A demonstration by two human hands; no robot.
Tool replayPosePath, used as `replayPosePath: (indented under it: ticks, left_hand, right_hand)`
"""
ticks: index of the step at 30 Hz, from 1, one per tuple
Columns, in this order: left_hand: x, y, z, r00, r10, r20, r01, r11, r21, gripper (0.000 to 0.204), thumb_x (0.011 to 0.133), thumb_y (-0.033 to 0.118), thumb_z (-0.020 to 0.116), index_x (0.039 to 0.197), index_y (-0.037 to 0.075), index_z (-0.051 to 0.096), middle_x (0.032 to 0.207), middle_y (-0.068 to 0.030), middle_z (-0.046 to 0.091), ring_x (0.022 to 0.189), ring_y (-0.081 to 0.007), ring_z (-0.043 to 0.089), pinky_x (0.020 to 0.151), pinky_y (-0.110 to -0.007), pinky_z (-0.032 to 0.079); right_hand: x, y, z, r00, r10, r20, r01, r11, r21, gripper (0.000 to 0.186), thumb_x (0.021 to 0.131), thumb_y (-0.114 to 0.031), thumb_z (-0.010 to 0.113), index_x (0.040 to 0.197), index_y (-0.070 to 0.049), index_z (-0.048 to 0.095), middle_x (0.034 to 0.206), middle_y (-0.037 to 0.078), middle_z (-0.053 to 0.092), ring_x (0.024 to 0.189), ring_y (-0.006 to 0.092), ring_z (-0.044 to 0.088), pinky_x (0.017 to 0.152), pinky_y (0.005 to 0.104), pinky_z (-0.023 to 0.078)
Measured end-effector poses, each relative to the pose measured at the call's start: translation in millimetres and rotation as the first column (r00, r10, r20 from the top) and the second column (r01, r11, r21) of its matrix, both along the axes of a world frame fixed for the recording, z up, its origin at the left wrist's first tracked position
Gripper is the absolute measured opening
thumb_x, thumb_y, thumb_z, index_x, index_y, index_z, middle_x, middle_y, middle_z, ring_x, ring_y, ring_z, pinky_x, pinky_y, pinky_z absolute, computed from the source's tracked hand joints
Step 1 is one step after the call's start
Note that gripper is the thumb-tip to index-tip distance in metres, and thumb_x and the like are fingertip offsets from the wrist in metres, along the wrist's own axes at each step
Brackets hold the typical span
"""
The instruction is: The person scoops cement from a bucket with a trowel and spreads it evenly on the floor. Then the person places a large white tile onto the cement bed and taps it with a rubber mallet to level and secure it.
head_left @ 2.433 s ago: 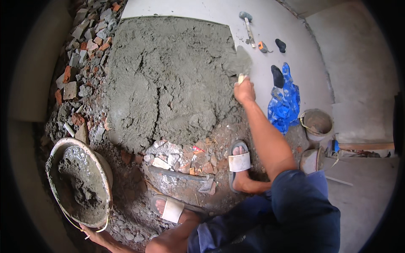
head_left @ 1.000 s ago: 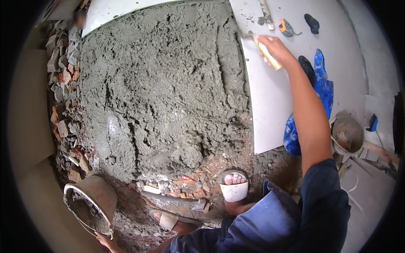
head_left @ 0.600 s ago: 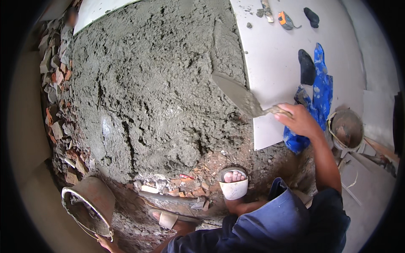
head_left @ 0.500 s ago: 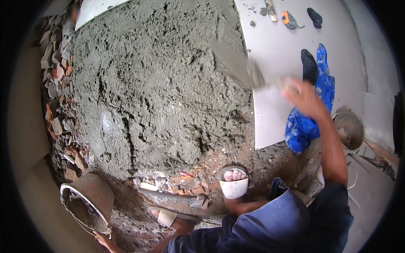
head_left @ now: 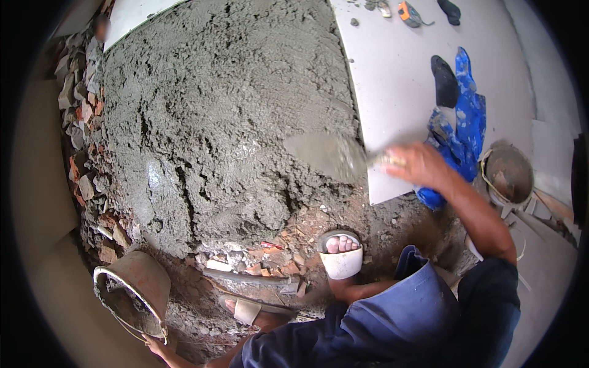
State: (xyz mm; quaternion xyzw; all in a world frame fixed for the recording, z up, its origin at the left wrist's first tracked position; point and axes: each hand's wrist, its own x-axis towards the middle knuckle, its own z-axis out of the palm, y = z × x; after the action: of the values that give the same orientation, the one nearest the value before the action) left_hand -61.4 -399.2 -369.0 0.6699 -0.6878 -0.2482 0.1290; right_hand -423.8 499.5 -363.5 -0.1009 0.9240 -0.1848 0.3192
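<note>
My right hand (head_left: 416, 164) is closed on the pale handle of a trowel. Its broad, motion-blurred blade (head_left: 322, 153) lies over the rough grey wet mortar (head_left: 233, 86), by the edge of a large white tile (head_left: 399, 86). At the lower left, my left hand (head_left: 156, 345) grips the lower edge or handle of a tilted bucket (head_left: 150, 282) coated inside with mortar; exactly where the fingers close is hard to see.
Broken brick rubble (head_left: 86, 110) runs along the left. A tape measure (head_left: 409, 15), dark socks or pads (head_left: 445, 83) and a blue cloth (head_left: 467, 135) lie on the tile. Another bucket (head_left: 508, 175) stands at right. My sandaled feet (head_left: 340, 260) are on rubble below.
My right hand has swept the trowel from the tile's upper edge downward, briefly up, then down again. The left bucket tipped onto its side earlier and stays held. The mortar surface has ridges along the right.
</note>
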Motion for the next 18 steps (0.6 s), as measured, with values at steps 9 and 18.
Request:
replayPosePath:
  ticks: [9, 18]
  left_hand:
    - [19.9, -30.9, -1.7, 0.93, -0.255, 0.264, 0.274, 0.961, -0.039, 0.091, 0.072, 0.032, 0.079, 0.144, 0.005, 0.031, 0.117, -0.0201, 0.054, 0.093, -0.0319, 0.058, 0.071, -0.044, 0.052]
    - [-2.1, 6.5, -7.5, 0.991, 0.049, -0.122, -0.045, 0.998, 0.036, 0.097, 0.085, 0.061, 0.061, 0.141, -0.012, 0.031, 0.121, -0.0261, 0.055, 0.098, -0.0338, 0.061, 0.08, -0.044, 0.053]
  right_hand:
    - [-2.1, 9.9, 8.4, 0.923, -0.366, -0.118, 0.372, 0.928, 0.03, 0.035, 0.09, -0.037, 0.063, 0.113, -0.009, 0.067, 0.099, 0.017, 0.071, 0.088, 0.0257, 0.069, 0.078, 0.0404, 0.053]
    - [105.7, -34.9, 17.5, 1.0, 0.022, 0.017, -0.023, 0.997, 0.071, 0.036, 0.088, -0.042, 0.063, 0.102, -0.009, 0.065, 0.076, 0.017, 0.067, 0.064, 0.0326, 0.066, 0.06, 0.0447, 0.052]
